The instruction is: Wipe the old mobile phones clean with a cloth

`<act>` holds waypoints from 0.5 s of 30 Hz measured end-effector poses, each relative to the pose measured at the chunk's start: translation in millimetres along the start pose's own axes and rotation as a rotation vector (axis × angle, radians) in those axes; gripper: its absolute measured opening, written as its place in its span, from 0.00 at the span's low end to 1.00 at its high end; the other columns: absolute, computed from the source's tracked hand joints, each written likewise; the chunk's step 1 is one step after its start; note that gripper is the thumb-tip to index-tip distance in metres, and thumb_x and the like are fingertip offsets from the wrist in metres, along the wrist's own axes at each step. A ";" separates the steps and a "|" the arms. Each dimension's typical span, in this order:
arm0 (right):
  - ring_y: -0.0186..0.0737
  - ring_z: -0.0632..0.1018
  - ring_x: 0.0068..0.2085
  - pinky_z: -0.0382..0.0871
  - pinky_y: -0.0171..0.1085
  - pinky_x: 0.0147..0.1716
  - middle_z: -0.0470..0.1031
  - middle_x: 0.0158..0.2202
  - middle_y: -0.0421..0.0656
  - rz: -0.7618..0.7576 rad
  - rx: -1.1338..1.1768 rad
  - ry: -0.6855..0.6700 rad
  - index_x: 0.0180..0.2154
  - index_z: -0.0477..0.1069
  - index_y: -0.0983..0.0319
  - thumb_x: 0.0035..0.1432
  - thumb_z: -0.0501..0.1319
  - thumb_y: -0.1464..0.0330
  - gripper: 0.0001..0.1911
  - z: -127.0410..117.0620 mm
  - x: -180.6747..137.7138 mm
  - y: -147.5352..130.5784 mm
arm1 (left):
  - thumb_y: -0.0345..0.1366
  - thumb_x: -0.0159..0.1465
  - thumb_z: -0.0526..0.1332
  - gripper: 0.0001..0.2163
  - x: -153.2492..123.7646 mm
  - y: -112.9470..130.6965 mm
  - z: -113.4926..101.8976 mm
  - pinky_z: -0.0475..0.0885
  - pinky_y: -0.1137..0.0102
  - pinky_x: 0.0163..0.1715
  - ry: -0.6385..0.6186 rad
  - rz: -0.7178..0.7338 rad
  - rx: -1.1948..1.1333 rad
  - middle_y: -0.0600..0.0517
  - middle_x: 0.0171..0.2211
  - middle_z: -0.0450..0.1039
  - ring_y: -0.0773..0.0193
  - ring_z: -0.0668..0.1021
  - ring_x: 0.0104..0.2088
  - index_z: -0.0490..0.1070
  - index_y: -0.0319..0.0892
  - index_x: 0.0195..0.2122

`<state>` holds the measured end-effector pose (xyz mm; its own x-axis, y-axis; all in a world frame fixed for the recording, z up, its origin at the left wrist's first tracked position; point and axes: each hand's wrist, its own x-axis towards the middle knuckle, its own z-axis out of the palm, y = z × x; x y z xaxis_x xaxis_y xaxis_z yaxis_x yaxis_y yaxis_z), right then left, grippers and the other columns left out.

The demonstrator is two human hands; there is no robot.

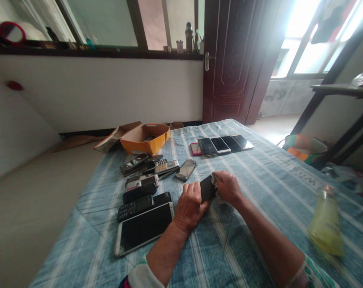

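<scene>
While my left hand [189,206] grips the flat black rectangular phone [207,188] above the blue striped tablecloth [229,248], my right hand [228,187] presses a crumpled white cloth [219,195] against it, fingers curled.

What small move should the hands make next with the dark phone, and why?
Probably sweep the white cloth down the dark phone: the left hand steadies it on the table, and the right hand presses the cloth at its far edge.
</scene>
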<state>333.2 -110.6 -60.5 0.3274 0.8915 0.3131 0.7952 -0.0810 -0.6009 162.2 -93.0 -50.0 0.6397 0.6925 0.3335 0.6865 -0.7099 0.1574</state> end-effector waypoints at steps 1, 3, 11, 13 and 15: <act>0.36 0.74 0.33 0.60 0.32 0.32 0.75 0.32 0.42 -0.009 -0.049 -0.011 0.37 0.78 0.59 0.58 0.51 0.75 0.17 -1.4 -0.8 -0.8 | 0.37 0.59 0.66 0.15 0.2 0.3 -0.2 0.70 0.63 0.44 -0.003 -0.007 0.002 0.44 0.41 0.72 0.52 0.72 0.43 0.68 0.36 0.44; 0.36 0.73 0.32 0.58 0.33 0.30 0.74 0.31 0.42 -0.028 -0.148 -0.035 0.34 0.77 0.60 0.58 0.51 0.76 0.16 -3.5 -3.4 -2.5 | 0.37 0.59 0.66 0.15 0.7 0.3 -0.4 0.70 0.63 0.44 -0.013 -0.029 0.008 0.44 0.40 0.72 0.52 0.72 0.42 0.68 0.36 0.43; 0.39 0.75 0.37 0.63 0.33 0.36 0.76 0.36 0.45 -0.053 -0.045 0.121 0.43 0.76 0.61 0.58 0.51 0.75 0.17 3.8 -5.1 0.5 | 0.40 0.59 0.65 0.12 1.6 -2.8 2.1 0.70 0.63 0.42 0.020 -0.062 0.038 0.45 0.37 0.72 0.52 0.73 0.41 0.68 0.38 0.38; 0.40 0.76 0.40 0.65 0.34 0.40 0.77 0.38 0.47 -0.057 0.058 0.199 0.45 0.75 0.63 0.57 0.51 0.74 0.18 8.3 -1.9 2.0 | 0.40 0.59 0.66 0.13 1.1 -2.1 1.7 0.70 0.63 0.42 0.028 -0.033 0.041 0.45 0.38 0.72 0.52 0.73 0.41 0.68 0.38 0.39; 0.40 0.76 0.40 0.66 0.35 0.40 0.78 0.37 0.46 -0.056 0.113 0.217 0.44 0.76 0.62 0.56 0.52 0.74 0.18 12.0 0.0 2.9 | 0.39 0.59 0.66 0.13 0.7 -1.2 1.2 0.70 0.63 0.42 0.029 -0.009 0.042 0.44 0.38 0.72 0.52 0.72 0.41 0.67 0.37 0.39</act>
<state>329.4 -105.5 -71.1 0.3960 0.7754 0.4918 0.7572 0.0272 -0.6526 162.2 -91.6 -51.1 0.6235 0.6942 0.3595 0.7064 -0.6973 0.1213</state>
